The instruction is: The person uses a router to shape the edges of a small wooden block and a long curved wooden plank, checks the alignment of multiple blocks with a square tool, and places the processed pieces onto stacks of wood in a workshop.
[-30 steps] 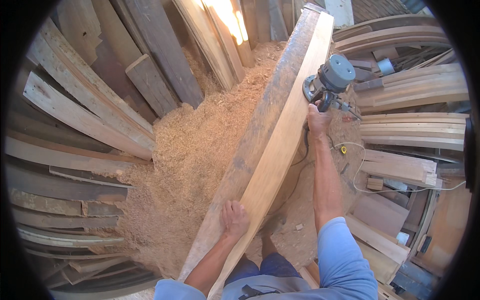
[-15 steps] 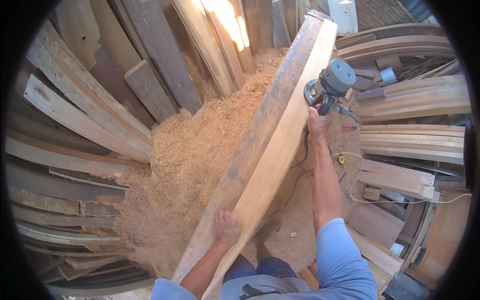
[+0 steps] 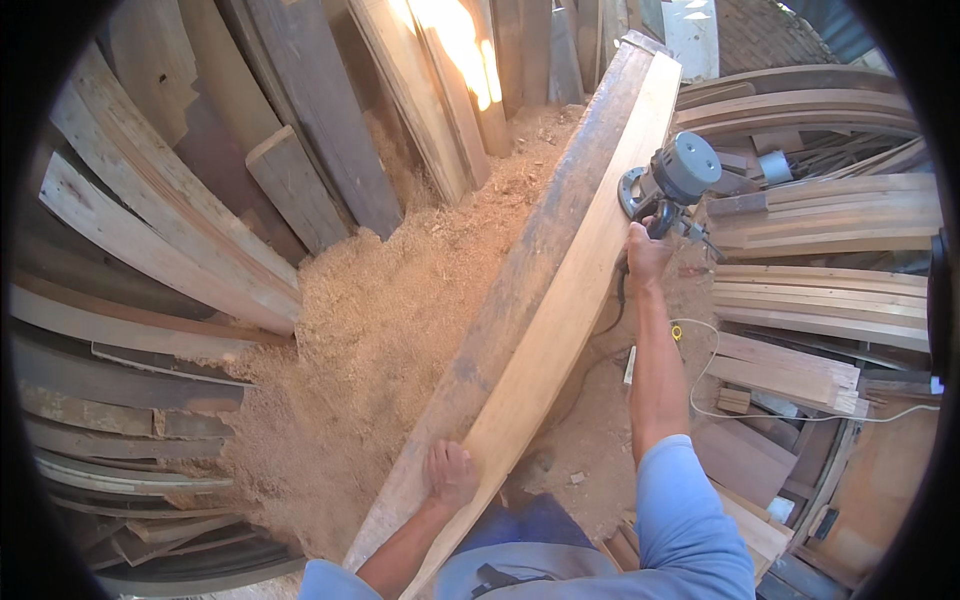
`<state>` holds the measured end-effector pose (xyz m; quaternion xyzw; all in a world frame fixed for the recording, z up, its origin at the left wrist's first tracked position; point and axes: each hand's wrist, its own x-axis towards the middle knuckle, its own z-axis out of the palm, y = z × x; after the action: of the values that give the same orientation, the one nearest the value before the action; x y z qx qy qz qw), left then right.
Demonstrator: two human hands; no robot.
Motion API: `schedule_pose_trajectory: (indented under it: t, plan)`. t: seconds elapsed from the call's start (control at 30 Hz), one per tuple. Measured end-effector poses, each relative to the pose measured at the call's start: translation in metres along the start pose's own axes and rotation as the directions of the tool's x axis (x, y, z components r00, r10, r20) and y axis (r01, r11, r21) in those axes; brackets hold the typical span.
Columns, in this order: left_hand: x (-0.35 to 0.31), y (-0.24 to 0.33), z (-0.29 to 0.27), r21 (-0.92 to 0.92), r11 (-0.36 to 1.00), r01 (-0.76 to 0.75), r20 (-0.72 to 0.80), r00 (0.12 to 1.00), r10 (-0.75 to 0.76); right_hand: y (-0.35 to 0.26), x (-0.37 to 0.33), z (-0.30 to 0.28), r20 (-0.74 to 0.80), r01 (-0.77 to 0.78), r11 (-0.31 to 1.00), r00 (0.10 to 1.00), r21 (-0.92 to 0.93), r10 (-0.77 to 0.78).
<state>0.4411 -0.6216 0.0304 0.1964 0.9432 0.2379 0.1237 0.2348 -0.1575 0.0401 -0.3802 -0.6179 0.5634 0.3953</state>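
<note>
My right hand point(image 3: 650, 252), arm stretched forward, is closed round the dark handle of a grey router point(image 3: 686, 168). The router's round base sits at the right edge of a long pale wooden board point(image 3: 545, 325), toward its far end. That board lies lengthwise on a thick, dark, weathered beam point(image 3: 500, 300). Near me, my left hand point(image 3: 452, 474) is closed at the board's left edge, knuckles up, over the beam. Its thumb and fingertips are hidden. A dark cord point(image 3: 622, 285) hangs below the router.
Sawdust and shavings point(image 3: 350, 350) are heaped left of the beam. Planks point(image 3: 320, 100) lean at the back left, and curved boards point(image 3: 160, 210) lie along the left. Stacked timber point(image 3: 820, 305) fills the right. A pale cable point(image 3: 770, 415) and a yellow tape measure point(image 3: 676, 332) lie on the floor.
The whole view has shifted slightly, so the far end of the board appears lower and farther right. Both hands keep their holds; the router stays near the same part of the board.
</note>
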Motion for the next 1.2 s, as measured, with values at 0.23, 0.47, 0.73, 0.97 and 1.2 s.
schedule_pose_trajectory:
  t: [0.23, 0.47, 0.73, 0.97, 1.2]
  plan:
    - [0.000, 0.002, -0.001, 0.034, 0.999, 0.001, 0.037, 0.999, -0.003, 0.001, 0.020, 0.003, 0.055, 0.003, 0.999, 0.999, -0.050, 0.000]
    - [-0.006, -0.005, 0.005, 0.041, 0.999, -0.008, 0.054, 0.999, 0.006, 0.006, 0.041, 0.007, 0.031, 0.000, 0.999, 1.000, 0.047, -0.002]
    - [0.115, 0.051, 0.024, -0.008, 0.996, -0.091, 0.121, 0.989, 0.091, 0.013, 0.070, 0.003, 0.013, 0.048, 0.999, 0.999, 0.013, -0.048]
    - [0.303, 0.164, 0.056, -0.099, 0.995, 0.028, -0.025, 0.999, -0.030, 0.014, 0.081, 0.015, 0.051, 0.028, 0.999, 0.998, 0.027, -0.030]
    - [0.310, 0.174, 0.066, -0.078, 0.997, 0.001, -0.094, 0.996, -0.009, 0.031, 0.110, 0.009, 0.006, 0.094, 0.995, 0.996, -0.022, -0.094]
